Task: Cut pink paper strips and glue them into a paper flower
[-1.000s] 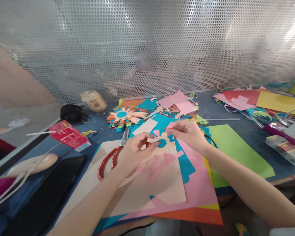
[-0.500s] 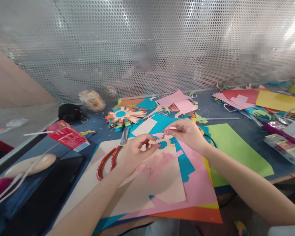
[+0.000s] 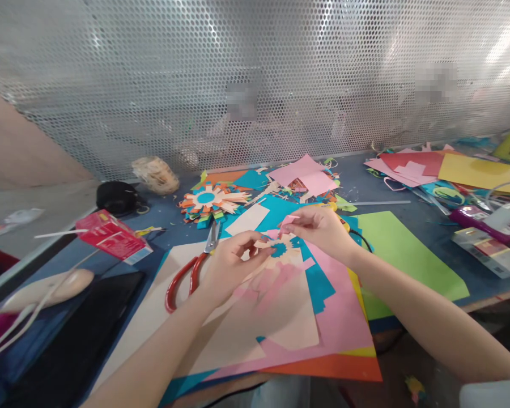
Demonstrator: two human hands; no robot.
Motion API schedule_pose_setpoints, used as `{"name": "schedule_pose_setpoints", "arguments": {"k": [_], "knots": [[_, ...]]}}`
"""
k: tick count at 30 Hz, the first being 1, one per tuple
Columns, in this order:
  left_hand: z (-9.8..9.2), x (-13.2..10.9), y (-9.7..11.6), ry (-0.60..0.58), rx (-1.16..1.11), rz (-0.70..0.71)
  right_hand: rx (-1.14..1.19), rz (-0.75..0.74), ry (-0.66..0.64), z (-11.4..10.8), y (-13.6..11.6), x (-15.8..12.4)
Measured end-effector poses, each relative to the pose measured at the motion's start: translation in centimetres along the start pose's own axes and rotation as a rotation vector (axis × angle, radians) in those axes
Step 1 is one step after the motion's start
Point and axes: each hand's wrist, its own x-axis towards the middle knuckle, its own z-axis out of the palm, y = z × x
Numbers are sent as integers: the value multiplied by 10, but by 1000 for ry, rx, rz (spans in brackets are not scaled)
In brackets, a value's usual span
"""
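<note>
My left hand [image 3: 240, 258] pinches the edge of a cream paper flower [image 3: 289, 245] with a blue centre and thin petal strips. Between the thumb and fingers of my right hand [image 3: 318, 228] is a small pink paper strip [image 3: 289, 220], held just above the flower's far edge. Several loose pink strips [image 3: 267, 283] lie below the flower on a cream sheet [image 3: 221, 334]. Red-handled scissors [image 3: 195, 272] rest partly open, left of my left hand. Farther back sits another layered paper flower [image 3: 206, 198] in orange, cream and blue.
A red drink carton [image 3: 110, 235] with a straw lies tipped at left, near a black phone-like slab [image 3: 80, 328]. Green paper [image 3: 408, 260] is at right, beside a small box [image 3: 484, 249]. Paper scraps line the base of a perforated metal panel [image 3: 255, 79].
My right hand has turned the pink strip slightly, so more of its face shows. The whole view has shifted a little; my left hand keeps its pinch on the flower.
</note>
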Motion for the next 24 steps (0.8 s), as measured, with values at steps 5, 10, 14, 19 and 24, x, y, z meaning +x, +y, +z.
{"name": "schedule_pose_setpoints", "arguments": {"k": [5,10,14,19,24], "knots": [[0,1,1,11,-113,-35,31,9,32,-1,3,1],[0,3,3,13,-177,-49,93,52,38,-1,2,1],[0,3,2,22,-187,-60,84,30,33,0,4,0],[1,3,-1,23,-210,-77,83,-6,23,0,6,0],[1,2,-4,22,-244,-89,91,9,8,0,3,0]]}}
